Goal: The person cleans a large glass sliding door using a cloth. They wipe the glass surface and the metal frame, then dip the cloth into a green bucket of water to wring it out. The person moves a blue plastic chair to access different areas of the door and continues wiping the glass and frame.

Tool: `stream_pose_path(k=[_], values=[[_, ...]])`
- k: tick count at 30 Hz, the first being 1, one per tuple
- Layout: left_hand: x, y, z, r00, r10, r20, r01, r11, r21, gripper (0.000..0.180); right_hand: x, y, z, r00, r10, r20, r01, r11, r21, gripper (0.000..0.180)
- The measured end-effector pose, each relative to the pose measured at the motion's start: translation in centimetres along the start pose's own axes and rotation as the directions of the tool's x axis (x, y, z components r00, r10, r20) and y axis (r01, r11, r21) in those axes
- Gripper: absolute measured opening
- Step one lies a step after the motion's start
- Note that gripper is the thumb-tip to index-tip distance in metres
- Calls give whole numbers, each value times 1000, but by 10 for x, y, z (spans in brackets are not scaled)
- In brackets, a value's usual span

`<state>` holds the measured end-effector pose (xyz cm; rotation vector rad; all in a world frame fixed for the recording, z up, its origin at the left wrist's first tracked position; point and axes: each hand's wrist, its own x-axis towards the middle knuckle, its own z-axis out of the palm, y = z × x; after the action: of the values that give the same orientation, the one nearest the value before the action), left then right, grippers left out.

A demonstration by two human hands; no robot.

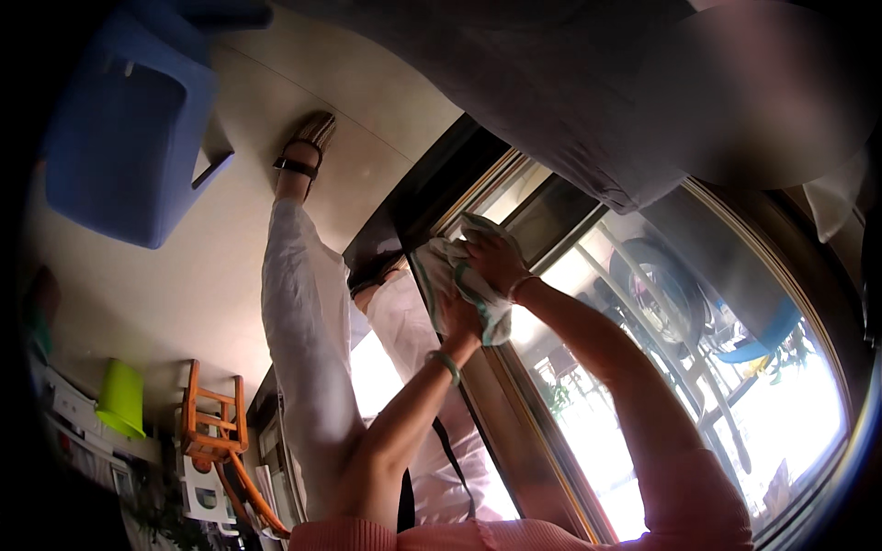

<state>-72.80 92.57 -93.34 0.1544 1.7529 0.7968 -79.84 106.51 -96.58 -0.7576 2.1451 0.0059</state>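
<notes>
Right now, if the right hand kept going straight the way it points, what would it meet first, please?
The right hand points up along the window frame, pressing a white and green cloth with the left hand. Going on, it would probably meet the dark sill, then the pale floor; depth is unclear.

Both hands crowded on a crumpled white and green cloth [457, 285], pressed to the dark metal window frame [418, 197]. Blocked on the right by clear window glass [698, 367]; hemmed from above by a hanging grey curtain [570, 101]. Just left, white-trousered legs [308, 340] in the way. Open room farther left over pale floor [184, 294], up to a blue plastic stool [129, 147] and an orange wooden chair [213, 422].
</notes>
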Motion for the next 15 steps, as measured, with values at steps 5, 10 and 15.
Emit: stream_pose_path(k=[5,10,15], values=[[-59,84,-19,996,57,76,-46,990,-132,94,-62,13,-127,941,-102,323,110,994,-8,37],[-74,186,-70,932,344,-112,-360,856,-371,97,-128,69,-258,927,86,366,-138,983,119,50],[-14,240,-121,773,576,-265,-628,756,-187,97,-131,126,-306,818,335,469,-109,889,-445,58]])
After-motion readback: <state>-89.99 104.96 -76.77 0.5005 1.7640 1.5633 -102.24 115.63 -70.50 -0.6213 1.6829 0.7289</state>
